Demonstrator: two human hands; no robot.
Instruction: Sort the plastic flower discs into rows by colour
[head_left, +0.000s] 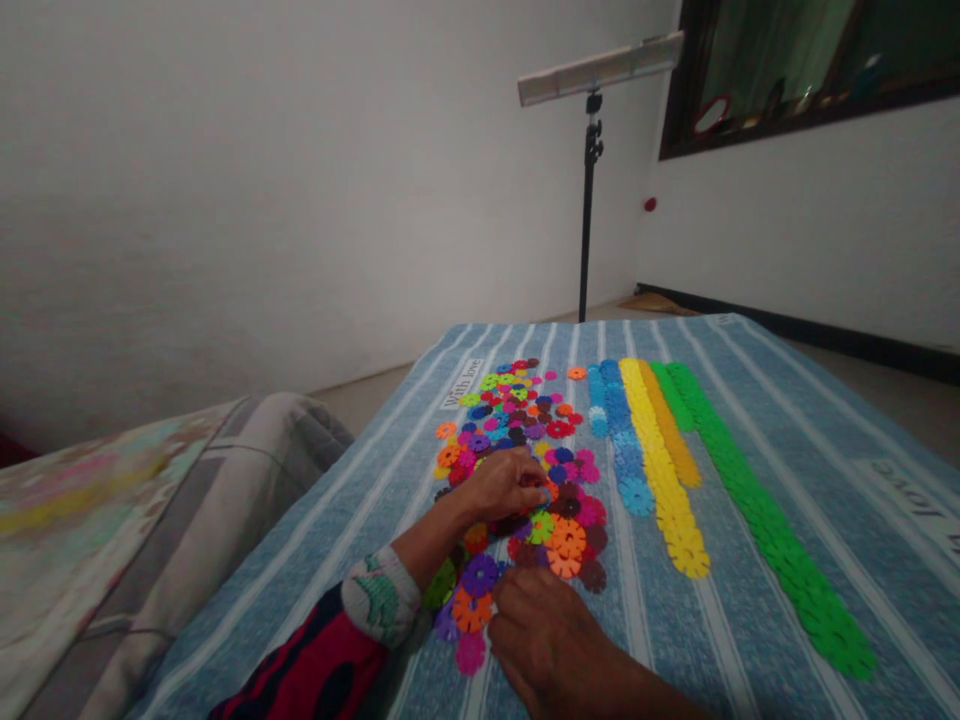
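A loose pile of multicoloured plastic flower-shaped discs (568, 538) lies on the striped cloth. Over the middle of it my left hand (499, 484) is closed in a pinch, with a small blue disc (545, 496) showing at the fingertips. My right hand (551, 635) rests at the pile's near edge, fingers curled under; what they hold, if anything, is hidden. Close by are a purple disc (480, 575) and an orange disc (472, 611). To the right run overlapping rows: blue discs (628, 450), yellow discs (660, 470), amber discs (673, 435) and green discs (772, 530).
The blue-and-white striped cloth (360, 510) covers the table. A lamp on a black stand (587, 220) stands behind its far edge. At left is a surface draped with a grey patterned cover (247, 470). A dark-framed window (795, 60) is at upper right.
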